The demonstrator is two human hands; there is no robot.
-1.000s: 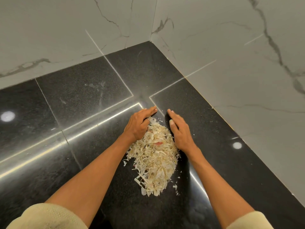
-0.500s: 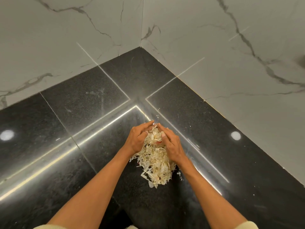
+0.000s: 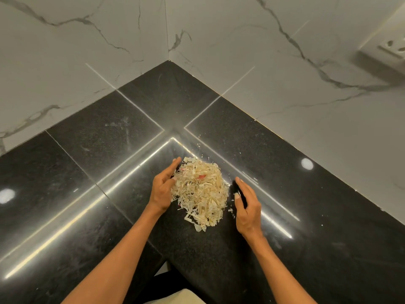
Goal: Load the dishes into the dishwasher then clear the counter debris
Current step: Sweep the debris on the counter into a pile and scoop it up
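Your left hand [image 3: 162,190] touches the pile of debris [image 3: 200,190] with relaxed, straight fingers; your right hand [image 3: 247,206], also relaxed, stays just beside it. Under them shines the black worktop [image 3: 98,154]; beyond, marble walls [image 3: 252,51] meet in a corner.

Home kitchen corner, black granite counter [image 3: 295,194], marble wall tiles [image 3: 274,62]

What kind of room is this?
Probably a kitchen: a black stone counter in a corner of marble-look walls, a wall socket, and a pile of food peelings between both hands.
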